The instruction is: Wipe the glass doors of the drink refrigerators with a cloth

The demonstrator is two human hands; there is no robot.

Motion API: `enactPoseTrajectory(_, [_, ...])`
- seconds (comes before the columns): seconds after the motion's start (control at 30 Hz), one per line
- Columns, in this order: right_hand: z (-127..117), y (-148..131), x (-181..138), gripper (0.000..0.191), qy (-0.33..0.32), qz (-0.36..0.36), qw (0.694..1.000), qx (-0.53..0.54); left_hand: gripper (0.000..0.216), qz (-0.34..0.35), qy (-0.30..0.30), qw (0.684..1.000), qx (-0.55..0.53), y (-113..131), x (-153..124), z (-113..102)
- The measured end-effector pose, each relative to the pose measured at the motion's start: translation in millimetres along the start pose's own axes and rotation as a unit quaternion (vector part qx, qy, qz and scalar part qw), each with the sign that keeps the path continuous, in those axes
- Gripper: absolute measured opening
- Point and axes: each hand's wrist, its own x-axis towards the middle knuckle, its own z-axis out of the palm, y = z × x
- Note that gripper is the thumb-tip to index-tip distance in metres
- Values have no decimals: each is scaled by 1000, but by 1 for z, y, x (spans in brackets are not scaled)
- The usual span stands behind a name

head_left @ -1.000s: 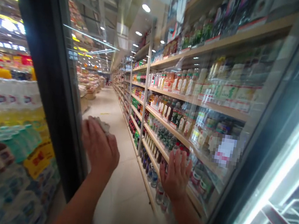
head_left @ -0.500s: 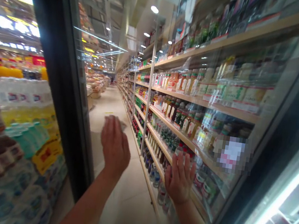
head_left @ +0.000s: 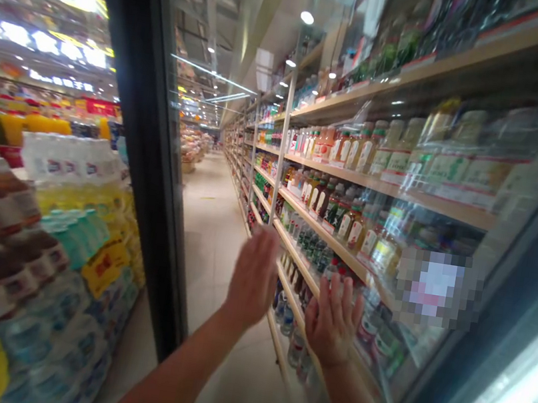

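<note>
A glass door [head_left: 232,176] with a black frame [head_left: 146,122] stands in front of me, slanted in view. My left hand [head_left: 251,283] is raised at the glass, fingers stretched out and close together, smeared by motion. Whether a thin thing lies under its palm is hidden. To its right, my right hand [head_left: 335,319] lies flat at the pane with its fingers spread, and nothing shows in it. A pale, blurred-out patch [head_left: 438,284] sits on the glass to the right of that hand.
Through the glass, long wooden shelves [head_left: 440,203] carry rows of drink bottles beside a tiled aisle [head_left: 205,219]. At left are stacked bottle packs [head_left: 67,164] with yellow price signs [head_left: 105,264]. A bright light strip [head_left: 497,397] runs at the lower right.
My left hand has moved right across the glass, closer to my right hand. The right hand keeps nearly the same place on the pane. The whole view has shifted somewhat.
</note>
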Motion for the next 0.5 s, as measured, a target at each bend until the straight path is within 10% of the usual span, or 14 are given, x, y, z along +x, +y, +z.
enactPoseTrajectory(0.1, [2, 1, 0, 63, 2, -3, 1000, 1, 67, 128, -75, 989, -12, 7, -14, 5])
enactPoseTrajectory(0.33, [4, 2, 0, 63, 0, 2, 1000, 5, 61, -169, 66, 982, 53, -59, -7, 0])
enactPoseTrajectory(0.5, [5, 3, 0, 63, -3, -5, 1000, 2, 69, 9, -19, 999, 24, -19, -62, 14])
